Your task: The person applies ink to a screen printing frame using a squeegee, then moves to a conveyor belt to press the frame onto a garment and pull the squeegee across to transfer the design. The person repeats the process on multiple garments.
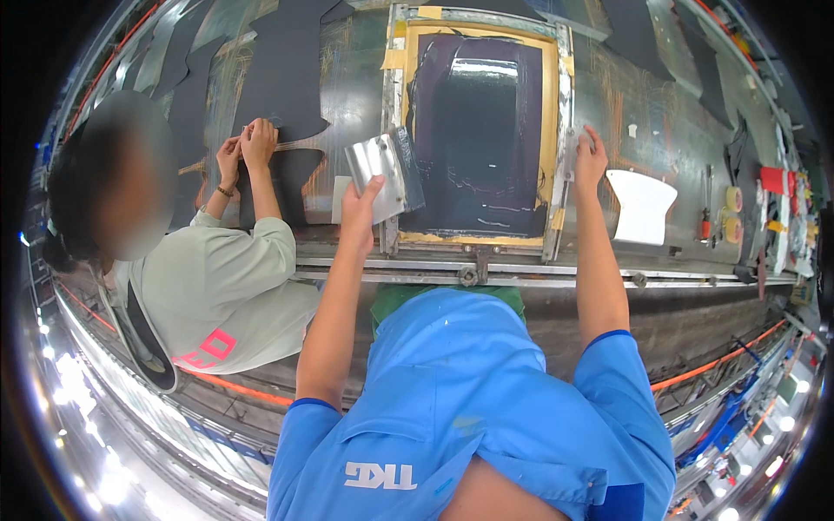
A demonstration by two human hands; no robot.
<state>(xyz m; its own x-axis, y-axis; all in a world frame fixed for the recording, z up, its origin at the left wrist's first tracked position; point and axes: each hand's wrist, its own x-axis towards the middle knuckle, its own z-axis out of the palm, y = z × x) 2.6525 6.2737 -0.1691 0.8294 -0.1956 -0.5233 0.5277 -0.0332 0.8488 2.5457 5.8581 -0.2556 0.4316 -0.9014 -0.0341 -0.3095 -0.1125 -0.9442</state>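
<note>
My left hand (358,208) is closed round a metal squeegee (379,176), a shiny plate with a dark, see-through blade along its right side. It is held tilted over the left rail of a screen printing frame (391,113). The frame's mesh (478,130) carries glossy dark ink, with yellowish tape along its borders. Just off the frame's right rail is my right hand (591,161), fingers loosely bent and apart, with nothing visible in them. Whether it touches the rail I cannot tell. A white shaped piece (641,207) lies to its right.
At my left a co-worker's hands (248,148) are on dark cut sheets (282,74) lying on the table. To the right lie a screwdriver (705,213), tape rolls (733,215) and a red item (773,180). A metal rail (556,271) runs along the table's near edge.
</note>
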